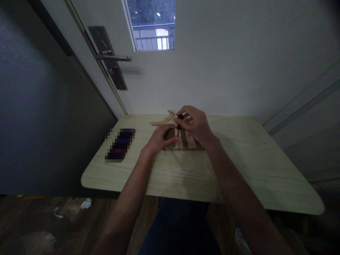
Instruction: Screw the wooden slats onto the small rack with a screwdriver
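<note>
My right hand (195, 122) has its thumb and fingers closed around the black handle of a screwdriver (179, 125), which stands nearly upright. My left hand (160, 137) lies low, thumb and forefinger spread apart in a wide curve; I can't make out anything gripped in it, and its thumb tip sits close by the foot of the shaft. The tip of the driver meets a pale wooden strip (179, 142) lying on a dark brown board (170, 134), in the middle of the tabletop (265, 170) near its far edge. A second strip (190, 141) lies on the same board, just to the right.

I read this as driving or seating a screw, though the screw head is too small for me to tell. To do it well, I'd keep the shaft square to the strip and press straight down while turning — a lean to one side would likely make the tip slip, and that left thumb is right beside it. I'd move the thumb a little away, pressing on strip and board together so neither twists. Short turns from the fingertips should suffice — thin wood may split if overtightened.
</note>
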`<state>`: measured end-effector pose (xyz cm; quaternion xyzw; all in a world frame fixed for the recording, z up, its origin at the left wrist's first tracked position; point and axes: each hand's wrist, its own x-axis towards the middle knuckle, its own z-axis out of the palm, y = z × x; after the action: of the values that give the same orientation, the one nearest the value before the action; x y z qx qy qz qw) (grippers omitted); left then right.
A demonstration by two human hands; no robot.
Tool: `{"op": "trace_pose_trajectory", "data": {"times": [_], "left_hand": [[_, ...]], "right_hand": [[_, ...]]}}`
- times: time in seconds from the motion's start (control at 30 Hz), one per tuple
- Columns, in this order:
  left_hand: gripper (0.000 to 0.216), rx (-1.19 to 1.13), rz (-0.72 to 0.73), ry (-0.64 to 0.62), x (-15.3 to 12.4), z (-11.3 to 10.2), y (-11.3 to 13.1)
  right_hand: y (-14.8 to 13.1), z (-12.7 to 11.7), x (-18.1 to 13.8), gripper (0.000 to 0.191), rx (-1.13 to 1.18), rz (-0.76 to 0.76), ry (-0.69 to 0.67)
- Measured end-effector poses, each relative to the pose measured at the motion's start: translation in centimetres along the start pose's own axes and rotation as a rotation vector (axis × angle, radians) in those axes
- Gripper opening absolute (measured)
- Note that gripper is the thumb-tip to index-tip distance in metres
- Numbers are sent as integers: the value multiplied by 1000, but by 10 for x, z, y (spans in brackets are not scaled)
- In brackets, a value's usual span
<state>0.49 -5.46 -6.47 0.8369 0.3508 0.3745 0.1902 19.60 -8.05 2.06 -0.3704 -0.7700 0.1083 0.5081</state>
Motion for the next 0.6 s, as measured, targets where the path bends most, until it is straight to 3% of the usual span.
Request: {"op": "trace_pose_trajectory", "data": {"times": [0.23, 0.4, 0.6], "left_hand": [[55, 6, 2, 2, 0, 0, 0], [55, 4, 3, 5, 0, 1, -1], [59, -9, 18, 20, -1, 2, -3]], "right_hand": [[-1, 2, -3, 26, 73, 32, -71], [2, 4, -4, 19, 205, 108, -70], [3, 3, -2, 21, 140, 86, -59]]}}
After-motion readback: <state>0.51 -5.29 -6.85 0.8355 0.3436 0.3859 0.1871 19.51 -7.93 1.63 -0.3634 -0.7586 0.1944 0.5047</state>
